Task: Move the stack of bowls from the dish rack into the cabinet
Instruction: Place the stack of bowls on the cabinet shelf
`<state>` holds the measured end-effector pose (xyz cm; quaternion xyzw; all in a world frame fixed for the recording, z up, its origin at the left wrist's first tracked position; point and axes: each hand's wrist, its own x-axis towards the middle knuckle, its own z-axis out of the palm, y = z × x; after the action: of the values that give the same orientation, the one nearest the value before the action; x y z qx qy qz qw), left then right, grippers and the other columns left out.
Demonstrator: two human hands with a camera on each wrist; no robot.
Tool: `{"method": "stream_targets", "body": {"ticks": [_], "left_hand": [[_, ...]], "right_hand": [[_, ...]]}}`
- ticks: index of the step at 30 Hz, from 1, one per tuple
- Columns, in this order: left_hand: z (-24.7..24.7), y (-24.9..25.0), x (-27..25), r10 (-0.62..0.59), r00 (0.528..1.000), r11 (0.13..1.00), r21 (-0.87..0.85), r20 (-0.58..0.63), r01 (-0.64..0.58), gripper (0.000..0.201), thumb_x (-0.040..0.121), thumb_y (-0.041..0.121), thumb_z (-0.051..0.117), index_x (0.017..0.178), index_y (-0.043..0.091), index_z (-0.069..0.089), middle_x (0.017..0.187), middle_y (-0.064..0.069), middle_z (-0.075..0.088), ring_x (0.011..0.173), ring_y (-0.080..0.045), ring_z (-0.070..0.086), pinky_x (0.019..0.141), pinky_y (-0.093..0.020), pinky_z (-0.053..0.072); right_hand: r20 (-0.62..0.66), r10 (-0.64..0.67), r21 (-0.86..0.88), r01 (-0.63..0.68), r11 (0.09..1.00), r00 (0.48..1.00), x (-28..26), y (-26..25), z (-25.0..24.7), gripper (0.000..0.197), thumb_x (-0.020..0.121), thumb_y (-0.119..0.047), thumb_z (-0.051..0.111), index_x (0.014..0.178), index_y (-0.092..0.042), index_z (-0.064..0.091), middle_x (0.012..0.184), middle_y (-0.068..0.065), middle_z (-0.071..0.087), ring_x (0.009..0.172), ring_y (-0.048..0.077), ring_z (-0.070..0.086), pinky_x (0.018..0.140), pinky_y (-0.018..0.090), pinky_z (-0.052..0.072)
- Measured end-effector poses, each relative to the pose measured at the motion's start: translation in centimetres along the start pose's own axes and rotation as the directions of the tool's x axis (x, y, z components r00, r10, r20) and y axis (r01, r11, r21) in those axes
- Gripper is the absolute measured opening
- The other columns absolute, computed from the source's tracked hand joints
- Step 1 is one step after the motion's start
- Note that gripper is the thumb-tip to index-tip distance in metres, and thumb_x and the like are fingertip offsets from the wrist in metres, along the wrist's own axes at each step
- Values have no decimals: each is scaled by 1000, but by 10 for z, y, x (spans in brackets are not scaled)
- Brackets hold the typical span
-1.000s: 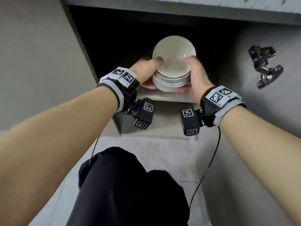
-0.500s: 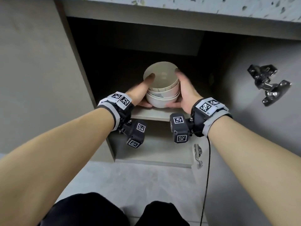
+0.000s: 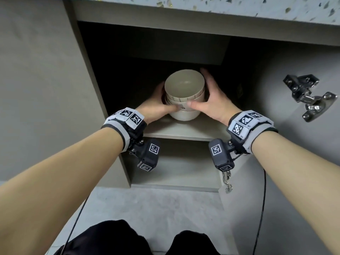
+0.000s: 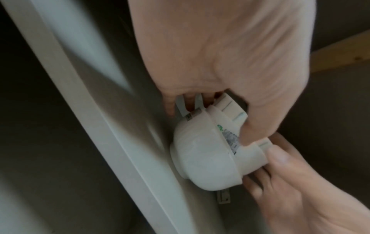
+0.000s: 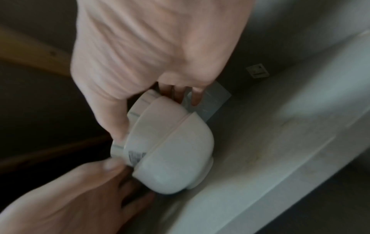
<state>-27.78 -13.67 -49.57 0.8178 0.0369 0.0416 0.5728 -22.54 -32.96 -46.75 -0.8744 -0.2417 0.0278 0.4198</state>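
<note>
A stack of white bowls (image 3: pixel 184 96) stands upright on the middle shelf (image 3: pixel 184 131) of the open cabinet, a little in from its front edge. My left hand (image 3: pixel 156 104) grips the stack's left side, thumb laid across the front and fingers behind. My right hand (image 3: pixel 211 97) grips the right side, thumb at the front near the left thumb, fingers curled round the back. In the left wrist view the bowls (image 4: pixel 208 158) have their foot against the shelf under my left hand (image 4: pixel 230 55). The right wrist view shows the bowls (image 5: pixel 172 150) held by my right hand (image 5: pixel 160 47).
The cabinet door stands open at the right, with a metal hinge (image 3: pixel 309 98) on its inner face and a second hinge (image 3: pixel 227 181) lower down. A speckled countertop (image 3: pixel 220 6) overhangs the opening. A grey panel closes the left side. My knees are over the floor below.
Both hands carried the stack forward and down into the cabinet, onto the shelf. My thumbs slid from the top bowl's rim to the front of the stack.
</note>
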Motion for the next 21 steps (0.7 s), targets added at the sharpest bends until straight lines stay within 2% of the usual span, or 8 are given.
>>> {"method": "stream_targets", "body": {"ticks": [1,3,6,8,11,13,16,21], "left_hand": [[3,0,1,39,999,999,32,4,-39,88,83,9,77,153,16,23,130,13,47,116,0,45,85,1,36],[8,3,5,96,995,995,29,-8,-96,89,78,5,82,148,13,28,119,18,50,104,9,50,72,8,37],[6,7,14,128,992,992,7,-23,-128,97,70,8,89,148,15,31,131,9,53,111,2,49,73,5,41],[1,9,16,123,992,992,13,-11,-122,99,70,8,89,149,16,30,132,10,50,113,0,48,74,3,40],[0,11,18,125,992,992,23,15,-126,96,70,6,89,148,14,33,127,10,51,106,4,50,70,7,40],[0,8,20,128,992,991,27,14,-128,91,71,0,86,146,12,36,122,11,52,104,4,50,68,8,40],[1,1,23,126,992,992,12,6,-126,83,72,-7,83,142,8,41,110,16,56,92,12,53,68,6,42],[5,-7,25,132,991,990,-54,-22,-133,84,69,-6,85,141,7,44,121,3,60,96,9,57,72,-1,49]], "right_hand": [[19,-2,-29,3,1000,1000,1,-1,2,106,83,-28,82,163,-23,12,165,-1,32,146,13,34,111,20,25],[-10,20,-34,-20,999,1000,2,2,4,108,81,-30,83,162,-24,12,160,-2,38,144,14,37,105,20,27],[-67,44,35,-41,999,997,4,9,9,95,79,-32,85,155,-24,29,146,-6,50,126,7,44,105,24,36],[-84,62,95,-54,994,995,5,16,14,90,75,-38,87,151,-26,39,146,-5,55,129,9,50,112,34,42],[-107,72,143,-57,988,992,4,23,18,87,72,-43,88,146,-28,44,142,-7,59,133,13,53,114,39,44],[-109,73,148,-56,987,991,6,22,18,87,73,-45,86,147,-28,44,143,-5,59,133,14,54,113,39,44],[-118,75,100,-64,993,990,11,16,14,86,75,-45,84,149,-26,43,144,-3,59,132,15,54,108,33,43],[-154,58,98,-43,994,986,13,11,12,75,75,-44,85,140,-22,53,135,-4,64,121,11,59,105,32,48]]}}
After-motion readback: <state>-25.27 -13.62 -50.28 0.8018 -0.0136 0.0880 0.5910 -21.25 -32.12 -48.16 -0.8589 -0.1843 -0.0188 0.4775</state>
